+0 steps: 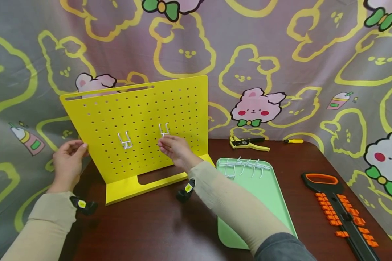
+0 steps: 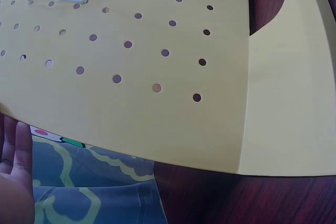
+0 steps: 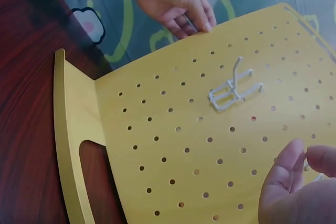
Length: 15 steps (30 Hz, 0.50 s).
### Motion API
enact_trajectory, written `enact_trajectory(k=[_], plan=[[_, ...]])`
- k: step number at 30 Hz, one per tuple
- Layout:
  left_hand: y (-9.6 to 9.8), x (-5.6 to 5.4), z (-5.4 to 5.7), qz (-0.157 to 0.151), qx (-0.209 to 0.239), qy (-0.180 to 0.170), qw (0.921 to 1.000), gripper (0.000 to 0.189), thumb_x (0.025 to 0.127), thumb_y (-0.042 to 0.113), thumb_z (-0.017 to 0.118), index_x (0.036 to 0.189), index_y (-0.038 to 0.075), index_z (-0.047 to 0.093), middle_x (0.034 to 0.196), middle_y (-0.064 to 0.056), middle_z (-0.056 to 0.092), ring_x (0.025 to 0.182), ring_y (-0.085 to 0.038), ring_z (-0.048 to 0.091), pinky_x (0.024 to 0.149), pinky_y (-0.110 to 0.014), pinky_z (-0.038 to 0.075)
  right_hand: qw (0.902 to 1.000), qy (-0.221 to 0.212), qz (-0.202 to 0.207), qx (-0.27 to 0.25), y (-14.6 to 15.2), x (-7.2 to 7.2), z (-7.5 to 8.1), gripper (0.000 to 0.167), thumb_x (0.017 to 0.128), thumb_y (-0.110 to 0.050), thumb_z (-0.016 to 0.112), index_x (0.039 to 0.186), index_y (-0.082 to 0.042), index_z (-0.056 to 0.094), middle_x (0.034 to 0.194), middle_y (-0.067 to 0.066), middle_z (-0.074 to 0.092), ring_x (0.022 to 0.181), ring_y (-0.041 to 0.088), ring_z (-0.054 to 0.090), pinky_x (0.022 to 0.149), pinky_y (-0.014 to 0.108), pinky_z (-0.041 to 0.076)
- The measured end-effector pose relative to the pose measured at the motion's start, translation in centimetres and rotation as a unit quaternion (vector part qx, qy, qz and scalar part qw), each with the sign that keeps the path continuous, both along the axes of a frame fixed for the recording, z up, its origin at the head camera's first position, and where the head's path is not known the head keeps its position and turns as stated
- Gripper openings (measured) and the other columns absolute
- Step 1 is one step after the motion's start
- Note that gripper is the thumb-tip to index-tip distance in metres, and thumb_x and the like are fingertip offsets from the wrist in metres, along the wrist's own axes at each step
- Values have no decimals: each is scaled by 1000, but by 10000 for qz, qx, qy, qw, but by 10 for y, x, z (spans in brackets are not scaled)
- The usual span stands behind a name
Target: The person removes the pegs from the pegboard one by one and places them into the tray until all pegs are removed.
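Note:
A yellow pegboard (image 1: pixel 140 123) with rows of round holes stands upright on its own base. My left hand (image 1: pixel 68 163) holds the board's left edge, thumb on the front side. One white double-prong hook (image 1: pixel 125 140) hangs on the board's left part, seen closer in the right wrist view as a wire hook (image 3: pixel 231 93). Further right, my right hand (image 1: pixel 178 150) pinches a second white wire hook (image 1: pixel 164 127) against the board. The fingers hide its lower part, so I cannot tell whether its ends sit in the holes.
Right of the board, a light green tray (image 1: pixel 268 203) bears several more white hooks (image 1: pixel 248 164). Behind it lie yellow-handled wire strippers (image 1: pixel 248 143) and a yellow screwdriver (image 1: pixel 293 141). A black rack with orange clips (image 1: pixel 343 214) lies at the right. A patterned curtain (image 1: pixel 189 47) hangs behind.

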<state>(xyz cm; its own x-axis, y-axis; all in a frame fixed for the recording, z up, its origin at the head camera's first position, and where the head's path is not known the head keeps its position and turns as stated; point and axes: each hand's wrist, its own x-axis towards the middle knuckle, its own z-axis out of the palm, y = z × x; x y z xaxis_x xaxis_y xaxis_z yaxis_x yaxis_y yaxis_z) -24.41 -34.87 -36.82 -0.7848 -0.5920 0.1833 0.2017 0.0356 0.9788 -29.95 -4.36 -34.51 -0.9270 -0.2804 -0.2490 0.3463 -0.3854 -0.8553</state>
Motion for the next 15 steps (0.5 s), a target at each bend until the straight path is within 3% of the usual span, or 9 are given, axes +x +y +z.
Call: enact_trajectory(k=[8,15], plan=[[0,1,4,-12,2,78,10000,18,99,-2,66,95,15,68,87,5,63,76,-9,59,65,-10,53,9994,71,347,-24,26,8,2,40,106,-3,57,144,5,52,103,9,66,83,12,63,72,18,57],[-2,-2,0,-15,141,-77,9999,15,99,0,67,96,15,68,89,3,62,77,-10,58,65,-9,53,9991,252,85,339,69,11,-3,44,105,-2,58,148,5,49,99,8,65,81,12,63,72,18,57]])
